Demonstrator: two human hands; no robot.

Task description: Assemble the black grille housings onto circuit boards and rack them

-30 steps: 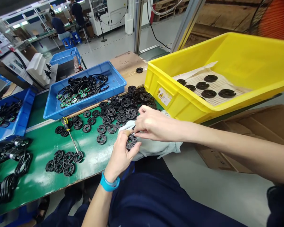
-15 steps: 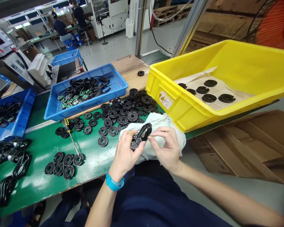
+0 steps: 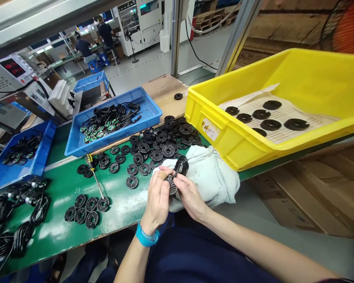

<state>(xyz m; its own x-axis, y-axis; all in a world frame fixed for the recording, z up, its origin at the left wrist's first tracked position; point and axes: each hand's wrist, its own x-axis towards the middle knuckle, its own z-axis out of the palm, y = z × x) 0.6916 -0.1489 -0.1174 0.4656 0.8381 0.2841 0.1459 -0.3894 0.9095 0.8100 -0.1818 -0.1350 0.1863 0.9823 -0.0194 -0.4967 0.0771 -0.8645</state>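
Note:
Between my two hands is a round black slotted plastic disc (image 3: 172,186), held over a pale cloth (image 3: 206,173). A coiled black cable (image 3: 182,165) rises from the disc's far side. My left hand (image 3: 159,194) grips the disc from the left, with a blue band on the wrist. From the right, my right hand (image 3: 191,194) closes its fingers on the disc and the cable's base. The fingers cover much of the disc. Beyond my hands lies a heap of similar black discs (image 3: 156,143) on the green table.
A yellow bin (image 3: 238,149) with several discs stands at the right. Blue trays (image 3: 114,139) of cables with green circuit boards sit at the back left. A screwdriver (image 3: 96,177) touches a group of discs (image 3: 85,210). Black cables (image 3: 20,232) lie at the far left.
My right hand has moved left and closed on the disc beside the cable. My view has shifted slightly, and another disc shows in the yellow bin.

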